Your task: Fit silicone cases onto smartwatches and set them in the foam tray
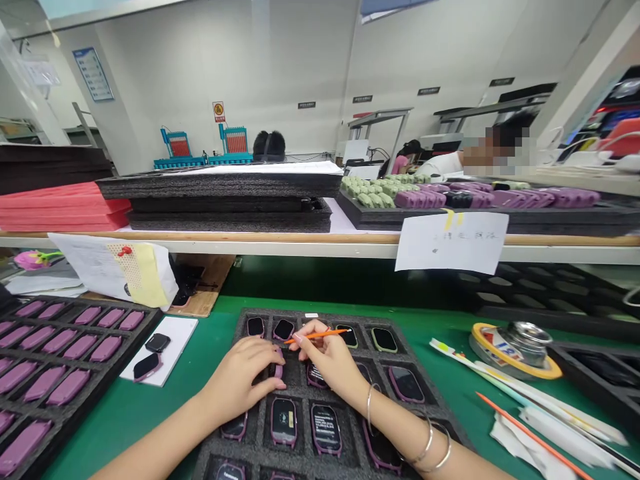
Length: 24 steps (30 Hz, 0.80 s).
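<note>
A black foam tray (pixel 425 390) lies in front of me on the green mat, its pockets filled with several small watch bodies with dark screens. My left hand (pixel 243 383) rests on the tray, fingers curled around a purple watch body (pixel 279 369). My right hand (pixel 327 357) is closed on a thin orange stick (pixel 320 335) that points left over the same watch. Silver bangles ring my right wrist.
A second foam tray (pixel 65 400) of purple parts sits at the left, beside a white card (pixel 173 333) with two loose watch bodies. A tape roll (pixel 515 350), tools and another orange stick (pixel 530 433) lie at right. A shelf (pixel 320 243) above holds stacked foam trays. A person sits beyond.
</note>
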Motion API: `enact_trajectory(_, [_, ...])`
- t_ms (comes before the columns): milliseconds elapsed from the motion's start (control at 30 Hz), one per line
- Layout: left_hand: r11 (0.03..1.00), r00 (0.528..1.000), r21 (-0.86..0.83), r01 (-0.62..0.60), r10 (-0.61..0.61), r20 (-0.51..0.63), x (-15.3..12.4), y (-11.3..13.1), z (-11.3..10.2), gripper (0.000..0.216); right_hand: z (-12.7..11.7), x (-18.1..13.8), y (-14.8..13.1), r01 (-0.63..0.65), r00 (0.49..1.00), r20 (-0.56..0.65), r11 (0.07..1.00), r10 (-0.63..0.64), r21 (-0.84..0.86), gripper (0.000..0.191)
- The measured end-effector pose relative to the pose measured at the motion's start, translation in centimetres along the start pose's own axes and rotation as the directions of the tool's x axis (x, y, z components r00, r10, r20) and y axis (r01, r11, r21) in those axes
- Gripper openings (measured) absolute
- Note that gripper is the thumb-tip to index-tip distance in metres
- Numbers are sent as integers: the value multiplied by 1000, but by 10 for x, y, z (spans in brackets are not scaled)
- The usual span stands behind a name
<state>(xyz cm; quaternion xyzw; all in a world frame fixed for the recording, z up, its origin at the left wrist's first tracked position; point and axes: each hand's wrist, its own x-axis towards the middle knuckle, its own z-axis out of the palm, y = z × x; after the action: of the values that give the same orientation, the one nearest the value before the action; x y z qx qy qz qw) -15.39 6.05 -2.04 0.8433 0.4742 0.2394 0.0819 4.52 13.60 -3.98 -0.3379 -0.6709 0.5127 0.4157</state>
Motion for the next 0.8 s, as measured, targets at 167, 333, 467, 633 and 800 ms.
enact_trajectory(167, [999, 1000, -39, 5, -6, -14, 1, -5, 6, 20, 3, -5, -9, 57, 998, 48, 990, -51, -129, 28])
enact_trajectory(333, [993, 995, -74, 91, -93, -26, 0, -1, 6, 33, 3, -7, -13, 97, 994, 77, 972, -82, -215, 22])
enact_trajectory(467, [984, 987, -94, 152, -156, -29, -1, 0, 6, 45, 3, -8, -12, 127, 990, 93, 958, -106, -257, 23])
enact_trajectory(633, [980, 985, -99, 173, -175, -14, 2, 0, 5, 44, 3, -9, -11, 168, 984, 102, 944, -144, -283, 24])
enact_trajectory(800, [990, 991, -53, 132, -131, 19, 9, 8, 0, 34, -7, -5, -23, 169, 985, 86, 950, -152, -263, 23])
